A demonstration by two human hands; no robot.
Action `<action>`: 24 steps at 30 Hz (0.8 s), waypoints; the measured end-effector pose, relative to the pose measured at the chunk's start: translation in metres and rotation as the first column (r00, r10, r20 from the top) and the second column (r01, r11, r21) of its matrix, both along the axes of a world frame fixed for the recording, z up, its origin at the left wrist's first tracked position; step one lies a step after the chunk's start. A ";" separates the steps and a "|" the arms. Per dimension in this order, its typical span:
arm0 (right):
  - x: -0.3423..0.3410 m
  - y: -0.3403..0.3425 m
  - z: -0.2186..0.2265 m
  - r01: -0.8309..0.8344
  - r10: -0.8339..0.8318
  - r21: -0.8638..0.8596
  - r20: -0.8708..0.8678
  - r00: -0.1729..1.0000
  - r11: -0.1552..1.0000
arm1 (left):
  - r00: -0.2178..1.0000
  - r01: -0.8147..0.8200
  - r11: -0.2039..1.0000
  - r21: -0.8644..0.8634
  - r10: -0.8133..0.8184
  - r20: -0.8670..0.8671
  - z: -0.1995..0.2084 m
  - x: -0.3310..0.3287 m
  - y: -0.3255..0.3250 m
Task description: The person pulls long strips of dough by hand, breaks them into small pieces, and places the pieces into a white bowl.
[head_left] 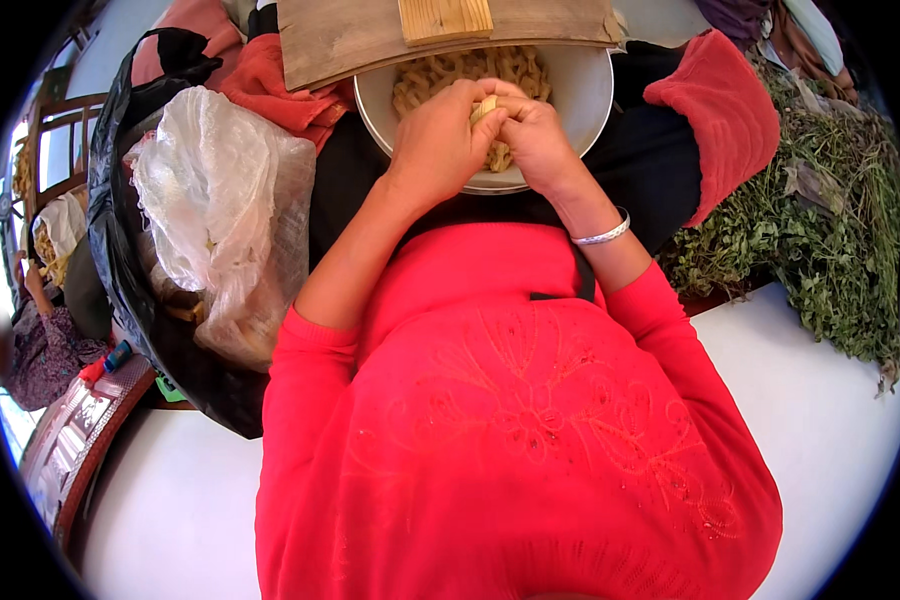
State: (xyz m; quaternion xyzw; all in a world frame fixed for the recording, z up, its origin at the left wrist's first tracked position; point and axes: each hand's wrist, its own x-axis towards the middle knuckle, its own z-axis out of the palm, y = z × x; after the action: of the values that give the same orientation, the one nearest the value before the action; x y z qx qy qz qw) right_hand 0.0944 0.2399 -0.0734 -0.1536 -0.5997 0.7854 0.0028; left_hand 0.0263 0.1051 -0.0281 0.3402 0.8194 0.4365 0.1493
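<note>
Board of plain wood [340, 42] overhangs the far side of a pale round bowl [596, 90], where a heap of yellow-brown pieces [510, 65] lies. Above that heap the left hand [442, 132] and right hand [536, 132] meet, fingers narrowed around one small pale piece [484, 108]; the step looks like working it by fingertip, and the next move seems to call for a steady pinch over the bowl.

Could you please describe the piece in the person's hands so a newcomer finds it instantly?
Find the wide bowl partly hidden by a wooden board. Over it, the left hand and right hand meet, holding a small yellowish piece. It is paler than the brownish pieces below.
</note>
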 end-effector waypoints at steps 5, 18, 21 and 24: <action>-0.009 -0.002 0.021 0.266 -0.094 0.556 -0.318 0.943 0.787 | 0.994 -0.103 0.995 -0.006 0.103 -0.042 -0.016 -0.013 0.016; -0.017 0.032 0.046 0.176 -0.145 0.211 -0.156 0.977 0.961 | 0.992 -0.129 0.975 0.181 0.127 0.024 -0.015 -0.002 -0.047; -0.029 0.046 0.079 -0.129 0.154 0.513 -0.007 0.988 0.849 | 0.939 -0.095 0.990 0.103 0.123 -0.320 -0.005 -0.014 -0.040; -0.034 0.045 0.083 -0.311 0.350 0.674 0.084 0.933 0.669 | 0.919 -0.022 0.994 0.107 0.062 -0.390 0.004 -0.020 -0.028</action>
State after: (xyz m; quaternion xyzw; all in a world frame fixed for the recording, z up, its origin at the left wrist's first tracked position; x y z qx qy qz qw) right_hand 0.0607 0.2847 0.0091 -0.0101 -0.8613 0.5035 -0.0679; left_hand 0.0065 0.0766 -0.0243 0.4101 0.8170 0.4029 -0.0446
